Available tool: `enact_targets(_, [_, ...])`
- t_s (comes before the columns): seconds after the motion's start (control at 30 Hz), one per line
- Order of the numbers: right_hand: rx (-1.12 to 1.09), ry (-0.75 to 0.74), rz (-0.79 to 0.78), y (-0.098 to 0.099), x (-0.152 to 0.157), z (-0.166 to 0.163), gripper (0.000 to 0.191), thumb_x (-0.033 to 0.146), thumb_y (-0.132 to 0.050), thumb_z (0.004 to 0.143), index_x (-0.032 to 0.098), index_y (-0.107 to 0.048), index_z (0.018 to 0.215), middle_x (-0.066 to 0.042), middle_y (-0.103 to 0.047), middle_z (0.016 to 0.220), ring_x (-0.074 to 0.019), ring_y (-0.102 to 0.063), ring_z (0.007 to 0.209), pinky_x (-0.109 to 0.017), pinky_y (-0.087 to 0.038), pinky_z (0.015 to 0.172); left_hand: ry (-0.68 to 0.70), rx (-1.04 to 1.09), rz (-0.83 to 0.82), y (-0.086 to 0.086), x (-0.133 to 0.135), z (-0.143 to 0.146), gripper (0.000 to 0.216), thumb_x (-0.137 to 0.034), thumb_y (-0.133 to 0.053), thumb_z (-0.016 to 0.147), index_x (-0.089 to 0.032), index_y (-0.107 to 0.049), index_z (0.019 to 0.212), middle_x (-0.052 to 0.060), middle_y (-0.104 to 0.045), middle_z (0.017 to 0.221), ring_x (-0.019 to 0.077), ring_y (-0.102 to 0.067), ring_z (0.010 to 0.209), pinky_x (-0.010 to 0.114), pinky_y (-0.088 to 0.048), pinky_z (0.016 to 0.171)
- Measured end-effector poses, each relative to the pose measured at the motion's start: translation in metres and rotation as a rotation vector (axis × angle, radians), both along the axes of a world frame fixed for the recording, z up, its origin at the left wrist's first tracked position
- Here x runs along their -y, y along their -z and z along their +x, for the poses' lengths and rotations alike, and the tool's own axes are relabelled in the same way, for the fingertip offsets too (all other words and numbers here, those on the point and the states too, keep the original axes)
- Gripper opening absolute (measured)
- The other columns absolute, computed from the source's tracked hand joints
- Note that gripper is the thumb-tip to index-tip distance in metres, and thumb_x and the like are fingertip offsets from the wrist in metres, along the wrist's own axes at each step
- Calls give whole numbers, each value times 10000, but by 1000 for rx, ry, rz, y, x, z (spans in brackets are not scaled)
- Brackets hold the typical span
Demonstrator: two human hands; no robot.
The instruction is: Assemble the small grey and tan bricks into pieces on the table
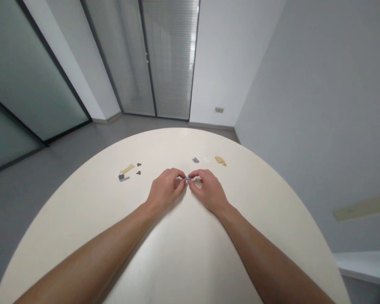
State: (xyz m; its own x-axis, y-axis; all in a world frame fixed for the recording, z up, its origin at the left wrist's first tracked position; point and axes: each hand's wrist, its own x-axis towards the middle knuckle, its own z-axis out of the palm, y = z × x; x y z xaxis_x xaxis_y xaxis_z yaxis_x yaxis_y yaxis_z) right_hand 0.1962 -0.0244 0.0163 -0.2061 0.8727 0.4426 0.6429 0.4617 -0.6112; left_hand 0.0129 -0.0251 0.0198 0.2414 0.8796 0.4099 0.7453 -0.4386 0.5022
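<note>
My left hand and my right hand meet at the middle of the round cream table. Between their fingertips they pinch a small grey plastic building brick, partly hidden by the fingers. To the left lie a tan plate, a grey plate and small dark pieces. Farther ahead to the right are a grey piece, a white piece and tan pieces.
The curved table edge runs around the far side, with a grey floor beyond it. Glass doors with blinds stand at the back, and a white wall rises on the right.
</note>
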Motion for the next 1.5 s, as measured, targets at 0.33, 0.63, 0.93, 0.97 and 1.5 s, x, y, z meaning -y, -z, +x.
enact_targets(0.33, [10,-5,-1,-1,0,0,133,181,-636,868,254,-657,978,-24,-719,1010,-219,-622,1001,-368,-492,872,2,8,-6,0,0,0,89,-250,-608,900,-247,-637,983,18,-703,984,208,-639,936,341,-482,783])
enact_targets(0.63, [-4,-5,-21,-1,1,0,174,154,-627,850,244,-656,996,-24,-714,1024,-213,-622,1008,-362,-490,879,24,12,-9,-1,0,0,88,-260,-601,912,-238,-639,988,22,-703,993,204,-637,941,338,-480,794])
enact_targets(0.93, [-13,11,-29,0,0,-1,154,183,-625,858,244,-660,995,-24,-713,1030,-214,-625,1008,-366,-486,877,46,34,-9,-2,0,1,77,-261,-600,913,-235,-641,972,15,-707,973,187,-642,906,318,-481,784])
enact_targets(0.97, [-13,14,-29,-1,1,-1,153,182,-625,858,244,-659,994,-22,-713,1029,-212,-625,1005,-365,-485,877,46,34,-8,-2,0,1,78,-262,-601,912,-235,-641,973,15,-708,973,186,-643,905,318,-481,784])
enact_targets(1.5, [-15,13,-41,-2,0,-2,198,130,-594,831,238,-657,985,-23,-711,1027,-200,-625,1000,-350,-486,877,51,21,-4,0,1,1,112,-229,-588,889,-237,-644,986,14,-713,982,184,-648,893,316,-488,797])
